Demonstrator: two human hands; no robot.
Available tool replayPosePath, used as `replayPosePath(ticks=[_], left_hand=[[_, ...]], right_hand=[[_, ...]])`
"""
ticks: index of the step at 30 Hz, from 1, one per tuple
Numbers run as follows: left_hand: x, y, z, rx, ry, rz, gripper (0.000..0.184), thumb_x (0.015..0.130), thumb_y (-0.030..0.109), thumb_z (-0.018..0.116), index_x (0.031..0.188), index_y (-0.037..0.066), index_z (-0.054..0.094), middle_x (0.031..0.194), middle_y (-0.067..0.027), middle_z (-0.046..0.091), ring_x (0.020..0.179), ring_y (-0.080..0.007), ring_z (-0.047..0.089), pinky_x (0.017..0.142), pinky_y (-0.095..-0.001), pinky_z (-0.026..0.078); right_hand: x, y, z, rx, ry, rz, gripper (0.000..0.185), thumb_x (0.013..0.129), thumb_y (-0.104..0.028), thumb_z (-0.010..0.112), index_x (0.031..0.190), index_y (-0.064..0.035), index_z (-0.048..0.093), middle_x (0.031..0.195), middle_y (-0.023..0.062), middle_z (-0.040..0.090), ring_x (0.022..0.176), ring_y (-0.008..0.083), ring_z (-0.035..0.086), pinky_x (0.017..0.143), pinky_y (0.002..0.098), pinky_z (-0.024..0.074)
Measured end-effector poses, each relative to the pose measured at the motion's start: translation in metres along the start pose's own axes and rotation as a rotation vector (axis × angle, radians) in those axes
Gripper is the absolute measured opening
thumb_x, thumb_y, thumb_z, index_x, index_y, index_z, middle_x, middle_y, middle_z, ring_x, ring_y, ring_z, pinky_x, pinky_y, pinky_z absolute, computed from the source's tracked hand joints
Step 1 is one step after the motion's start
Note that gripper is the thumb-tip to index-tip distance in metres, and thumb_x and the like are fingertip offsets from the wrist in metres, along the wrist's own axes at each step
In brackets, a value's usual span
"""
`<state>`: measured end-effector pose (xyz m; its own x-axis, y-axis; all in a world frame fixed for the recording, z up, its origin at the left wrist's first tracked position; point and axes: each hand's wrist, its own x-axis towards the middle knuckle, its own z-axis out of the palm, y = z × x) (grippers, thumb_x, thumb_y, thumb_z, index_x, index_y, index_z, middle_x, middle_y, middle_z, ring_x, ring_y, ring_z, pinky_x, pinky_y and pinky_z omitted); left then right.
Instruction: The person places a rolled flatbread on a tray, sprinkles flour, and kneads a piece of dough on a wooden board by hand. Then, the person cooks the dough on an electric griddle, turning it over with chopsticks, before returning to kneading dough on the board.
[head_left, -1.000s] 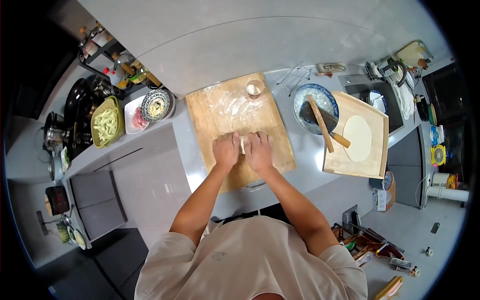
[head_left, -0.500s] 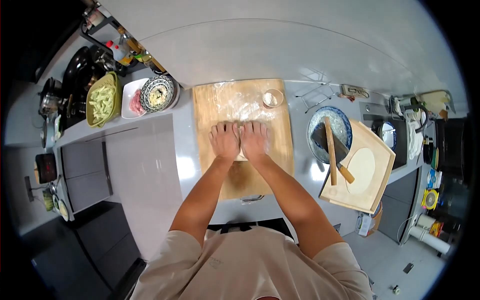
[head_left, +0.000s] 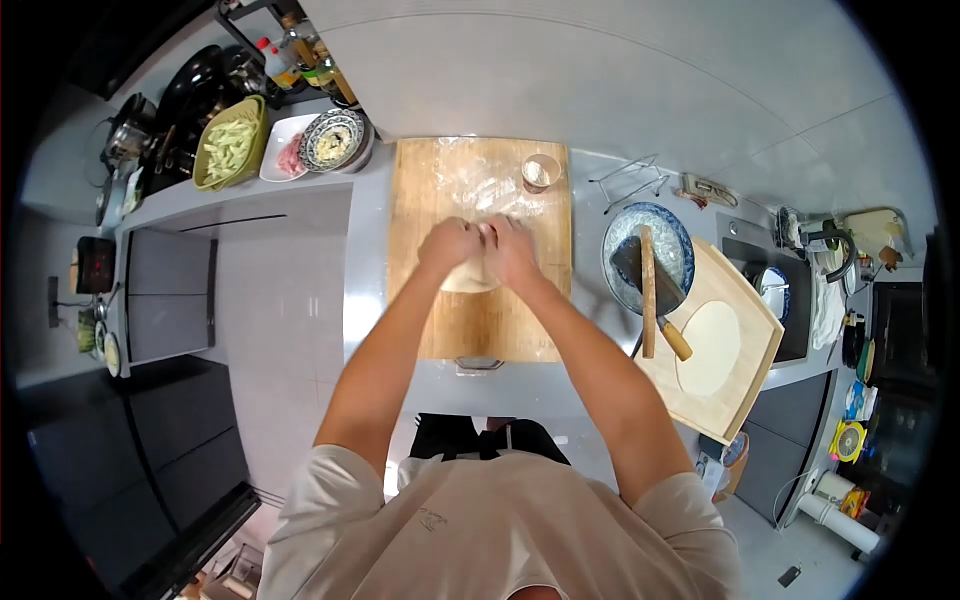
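Flour-dusted cutting bd [head_left: 485,335] on counter [head_left: 368,240]; small cup [head_left: 541,187] at its far R corner, clear of the hands. To R, blue-rimmed bowl [head_left: 608,240] w/ cleaver [head_left: 632,264] & wooden stick [head_left: 649,300] laid across, then tray [head_left: 712,412] w/ flat sheet [head_left: 710,348]. Far L: patterned bowl [head_left: 355,132], white dish [head_left: 282,130], yellow-green basket [head_left: 245,170]. Dough [head_left: 468,278] sits mid-bd, L hand [head_left: 450,243] & R hand [head_left: 511,247] covering its far part; rounded near edge faces the person, long axis can't tell. Fingers bent in at dough; can't tell if they're closed on it. Vs half a sec ago: fingers curled, not stretched out, & more dough shows on near side.
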<state>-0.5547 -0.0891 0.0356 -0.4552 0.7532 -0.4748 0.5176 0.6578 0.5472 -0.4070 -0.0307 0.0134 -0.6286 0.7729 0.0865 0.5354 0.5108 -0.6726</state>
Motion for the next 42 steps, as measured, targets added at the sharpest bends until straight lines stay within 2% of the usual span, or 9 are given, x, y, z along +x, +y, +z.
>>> replayPosePath(ticks=[3, 5, 8, 14, 18, 29, 34, 37, 42], left_hand=[[-0.064, 0.013, 0.014, -0.037, 0.105, -0.149, 0.050, 0.098, 0.045, 0.052, 0.108, 0.005, 0.080, 0.109, -0.0278, 0.074, 0.102, -0.0459, 0.072, 0.087, -0.0528, 0.057], [-0.094, 0.009, 0.032, 0.086, 0.179, 0.014, 0.042, 0.104, 0.037, 0.050, 0.108, 0.009, 0.081, 0.103, -0.0208, 0.077, 0.100, -0.0420, 0.071, 0.092, -0.0518, 0.053], [-0.108, -0.033, 0.081, 0.132, 0.644, 0.414, 0.034, 0.105, 0.031, 0.052, 0.115, 0.012, 0.078, 0.114, -0.0138, 0.074, 0.110, -0.0375, 0.065, 0.099, -0.0516, 0.047], [-0.086, -0.033, 0.072, 0.174, 0.674, 0.441, 0.029, 0.103, 0.030, 0.057, 0.118, 0.013, 0.074, 0.127, -0.0112, 0.067, 0.120, -0.0353, 0.057, 0.105, -0.0517, 0.040], [-0.037, -0.021, 0.054, 0.236, 0.610, 0.429, 0.028, 0.104, 0.034, 0.057, 0.110, 0.013, 0.075, 0.116, -0.0101, 0.068, 0.113, -0.0341, 0.058, 0.099, -0.0506, 0.041], [0.054, -0.003, 0.024, 0.262, 0.558, 0.483, 0.033, 0.106, 0.032, 0.052, 0.099, 0.008, 0.075, 0.097, -0.0149, 0.073, 0.096, -0.0377, 0.065, 0.087, -0.0496, 0.050], [0.024, -0.013, 0.005, 0.095, -0.071, 0.209, 0.042, 0.101, 0.039, 0.049, 0.105, 0.006, 0.076, 0.116, -0.0214, 0.075, 0.106, -0.0431, 0.071, 0.085, -0.0532, 0.058], [-0.032, 0.008, -0.005, 0.108, -0.113, 0.012, 0.043, 0.104, 0.038, 0.048, 0.109, 0.008, 0.078, 0.098, -0.0213, 0.076, 0.097, -0.0425, 0.072, 0.086, -0.0526, 0.055], [-0.098, -0.028, 0.072, 0.165, 0.487, 0.360, 0.033, 0.104, 0.032, 0.054, 0.119, 0.012, 0.075, 0.117, -0.0123, 0.072, 0.117, -0.0346, 0.063, 0.103, -0.0512, 0.042]], right_hand=[[-0.051, -0.021, -0.008, -0.032, 0.064, 0.025, 0.030, 0.107, -0.033, 0.051, 0.105, -0.0075, 0.067, 0.101, 0.0190, 0.071, 0.097, 0.0413, 0.064, 0.094, 0.0556, 0.0461], [-0.078, -0.027, -0.007, -0.113, 0.117, 0.017, 0.026, 0.106, -0.029, 0.053, 0.105, -0.0077, 0.067, 0.103, 0.0186, 0.070, 0.100, 0.0401, 0.062, 0.093, 0.0543, 0.0459], [-0.107, -0.007, 0.027, -0.258, 0.191, -0.018, 0.019, 0.104, -0.023, 0.056, 0.107, -0.0094, 0.067, 0.110, 0.0149, 0.067, 0.107, 0.0369, 0.057, 0.097, 0.0531, 0.0431], [-0.087, -0.020, 0.022, -0.422, 0.128, 0.080, 0.029, 0.105, -0.036, 0.056, 0.108, -0.0104, 0.069, 0.116, 0.0137, 0.065, 0.104, 0.0373, 0.059, 0.094, 0.0518, 0.0472], [-0.038, -0.014, 0.024, -0.467, 0.001, 0.241, 0.036, 0.111, -0.038, 0.045, 0.107, -0.0093, 0.066, 0.113, 0.0161, 0.066, 0.107, 0.0389, 0.061, 0.096, 0.0518, 0.0470], [0.053, 0.000, 0.012, -0.343, -0.090, 0.184, 0.047, 0.111, -0.039, 0.040, 0.112, -0.0078, 0.075, 0.116, 0.0165, 0.073, 0.115, 0.0361, 0.065, 0.106, 0.0503, 0.0465], [0.014, 0.000, 0.007, -0.174, 0.023, 0.067, 0.038, 0.108, -0.033, 0.050, 0.099, -0.0063, 0.075, 0.096, 0.0211, 0.072, 0.094, 0.0410, 0.068, 0.088, 0.0520, 0.0539], [-0.022, -0.015, -0.008, -0.092, 0.019, 0.108, 0.033, 0.105, -0.032, 0.055, 0.099, -0.0058, 0.074, 0.097, 0.0210, 0.071, 0.096, 0.0404, 0.067, 0.087, 0.0538, 0.0524], [-0.104, -0.015, 0.022, -0.408, 0.216, 0.030, 0.028, 0.102, -0.035, 0.060, 0.104, -0.0100, 0.072, 0.104, 0.0143, 0.067, 0.100, 0.0357, 0.063, 0.085, 0.0536, 0.0515]])
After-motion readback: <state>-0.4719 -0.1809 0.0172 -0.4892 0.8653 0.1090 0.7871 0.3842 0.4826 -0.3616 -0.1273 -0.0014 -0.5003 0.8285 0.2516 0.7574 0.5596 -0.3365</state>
